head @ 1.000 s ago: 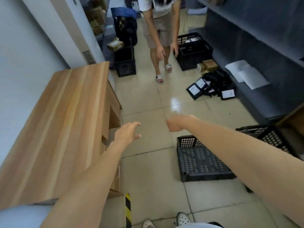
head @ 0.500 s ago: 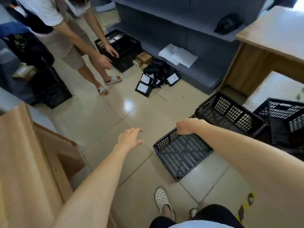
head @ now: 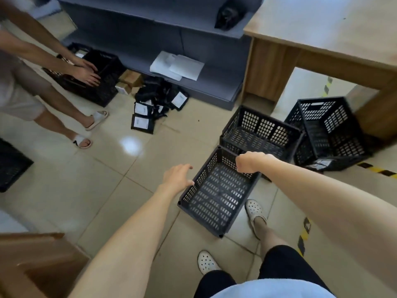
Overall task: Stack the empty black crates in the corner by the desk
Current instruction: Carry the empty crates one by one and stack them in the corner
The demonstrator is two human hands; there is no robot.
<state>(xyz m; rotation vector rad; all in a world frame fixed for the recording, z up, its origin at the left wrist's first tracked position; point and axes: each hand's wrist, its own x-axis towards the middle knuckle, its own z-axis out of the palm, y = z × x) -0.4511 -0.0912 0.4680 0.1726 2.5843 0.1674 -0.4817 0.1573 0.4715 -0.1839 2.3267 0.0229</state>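
Note:
An empty black crate (head: 217, 196) lies on the tiled floor just in front of my feet. My left hand (head: 178, 176) is open, fingers spread, at the crate's left rim. My right hand (head: 250, 162) is curled shut over the far rim; whether it grips the rim is hidden. Behind it stands a second empty black crate (head: 260, 134). Further right, a third black crate (head: 330, 125) sits tilted on another one by the leg of a wooden desk (head: 322, 31).
Another person at left has both hands on a black crate (head: 101, 82). Black pouches (head: 159, 104) and small boxes lie before grey shelving (head: 150, 29) holding papers (head: 178, 65). A further crate (head: 10, 164) is at the left edge, a wooden desk (head: 32, 265) at bottom left, and hazard tape (head: 304, 235) on the floor.
My view has swung right and down, from the left desk to the crates by the right desk. Both hands have come down to the nearest crate's rim. The other person bent down to a crate.

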